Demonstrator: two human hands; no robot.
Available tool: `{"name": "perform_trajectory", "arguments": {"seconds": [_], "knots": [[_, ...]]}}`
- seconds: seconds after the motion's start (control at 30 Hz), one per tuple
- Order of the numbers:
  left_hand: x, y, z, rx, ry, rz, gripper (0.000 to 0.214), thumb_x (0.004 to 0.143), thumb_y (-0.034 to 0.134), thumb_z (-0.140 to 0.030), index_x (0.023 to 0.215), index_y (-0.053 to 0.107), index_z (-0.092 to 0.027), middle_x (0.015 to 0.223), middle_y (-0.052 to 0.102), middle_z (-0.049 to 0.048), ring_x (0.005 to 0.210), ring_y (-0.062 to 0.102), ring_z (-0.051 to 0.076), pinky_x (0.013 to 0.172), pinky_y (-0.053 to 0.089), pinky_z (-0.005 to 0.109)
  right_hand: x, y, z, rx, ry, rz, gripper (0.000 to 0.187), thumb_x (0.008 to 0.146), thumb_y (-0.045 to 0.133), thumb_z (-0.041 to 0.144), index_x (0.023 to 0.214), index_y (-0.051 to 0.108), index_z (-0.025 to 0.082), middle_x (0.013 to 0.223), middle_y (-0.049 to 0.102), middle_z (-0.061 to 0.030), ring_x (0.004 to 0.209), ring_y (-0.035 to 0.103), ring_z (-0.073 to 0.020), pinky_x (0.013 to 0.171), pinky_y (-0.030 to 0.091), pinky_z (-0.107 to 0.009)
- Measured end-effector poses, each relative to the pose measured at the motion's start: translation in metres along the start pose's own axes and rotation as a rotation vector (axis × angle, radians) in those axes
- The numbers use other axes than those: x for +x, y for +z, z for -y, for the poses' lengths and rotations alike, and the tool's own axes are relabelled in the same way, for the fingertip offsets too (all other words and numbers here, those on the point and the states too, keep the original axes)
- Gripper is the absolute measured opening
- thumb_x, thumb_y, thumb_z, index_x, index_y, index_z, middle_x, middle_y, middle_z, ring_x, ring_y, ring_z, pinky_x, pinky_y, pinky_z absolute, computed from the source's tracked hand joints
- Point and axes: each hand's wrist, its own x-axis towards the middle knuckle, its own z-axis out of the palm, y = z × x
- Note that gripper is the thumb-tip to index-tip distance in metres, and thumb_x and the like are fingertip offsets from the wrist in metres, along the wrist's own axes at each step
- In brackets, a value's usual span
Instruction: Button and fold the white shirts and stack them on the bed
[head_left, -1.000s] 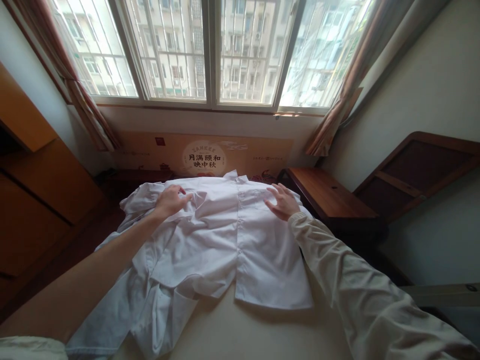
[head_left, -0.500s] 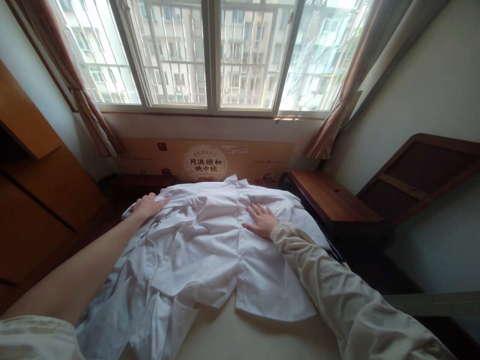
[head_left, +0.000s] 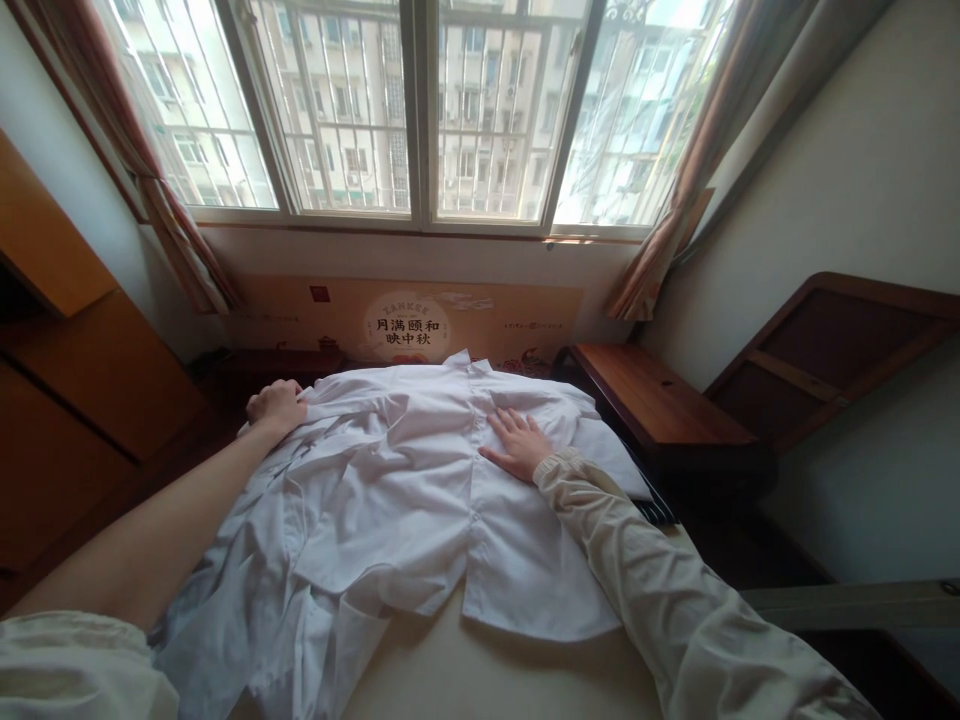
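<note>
Head view: a creased white shirt (head_left: 382, 480) lies on a pale surface (head_left: 480, 665), left hand (head_left: 276, 405) gripping its far-left cloth, right hand (head_left: 517, 444) flat, fingers spread. A beige sleeve (head_left: 652, 550) hides part; a wooden table (head_left: 652, 400) stands beyond.

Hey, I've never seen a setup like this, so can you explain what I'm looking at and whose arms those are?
There's no machine here: those are a person's own bare hands. One camera worn on the head takes every picture, looking forward and down, towards a window. On a pale surface lies a white shirt, wrinkled, its button front facing up. The right hand rests flat on the shirt near the buttons, fingers spread, so it isn't holding anything. The left hand is curled at the shirt's far left edge. Its grip is partly hidden, so I can't be sure it's holding cloth.
</note>
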Motion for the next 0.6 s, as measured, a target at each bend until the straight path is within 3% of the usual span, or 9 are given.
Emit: {"name": "perform_trajectory", "arguments": {"seconds": [0.07,0.13,0.33,0.43,0.6], "knots": [[-0.014,-0.002,-0.017,-0.003,0.060,-0.136,0.035,0.090,0.061,-0.044,0.109,0.077,-0.019,0.125,0.073,0.0215,0.119,0.066,0.040,0.100,0.050,0.046,0.000,0.000,0.001,0.003,0.007,-0.001,0.097,0.100,0.026,0.085,0.173,0.030,0.021,0.180,0.024,-0.0130,0.167,0.018,-0.0375,0.133,0.015,-0.062],[-0.031,-0.003,-0.040,-0.048,0.125,-0.177,0.037,0.094,0.058,-0.051,0.103,0.077,-0.020,0.121,0.074,0.0194,0.117,0.067,0.038,0.100,0.049,0.043,-0.001,-0.001,0.001,0.006,0.012,0.006,0.097,0.100,0.027,0.085,0.173,0.030,0.021,0.180,0.024,-0.0129,0.166,0.018,-0.0375,0.133,0.015,-0.062],[-0.065,0.003,-0.099,-0.218,0.209,0.241,0.066,0.087,0.054,-0.083,0.061,0.067,-0.024,0.072,0.071,0.0105,0.082,0.070,0.032,0.072,0.046,0.035,-0.001,-0.002,0.003,0.014,0.014,0.003,0.097,0.099,0.028,0.085,0.174,0.030,0.022,0.181,0.023,-0.0114,0.167,0.018,-0.0369,0.133,0.014,-0.062],[-0.064,0.016,-0.108,-0.371,0.134,0.206,0.064,0.081,0.062,-0.084,0.058,0.067,-0.024,0.067,0.070,0.0085,0.074,0.066,0.029,0.065,0.041,0.032,-0.002,-0.001,0.003,0.012,0.019,0.002,0.097,0.100,0.029,0.084,0.173,0.030,0.021,0.180,0.024,-0.0119,0.166,0.019,-0.0365,0.133,0.015,-0.062],[-0.060,0.044,-0.110,-0.779,0.001,0.167,0.053,0.077,0.075,-0.072,0.061,0.068,-0.022,0.066,0.069,0.0066,0.064,0.060,0.022,0.059,0.039,0.031,-0.002,-0.001,0.002,0.015,0.013,-0.007,0.096,0.100,0.030,0.084,0.173,0.031,0.022,0.180,0.025,-0.0122,0.166,0.020,-0.0363,0.133,0.016,-0.061]]}}
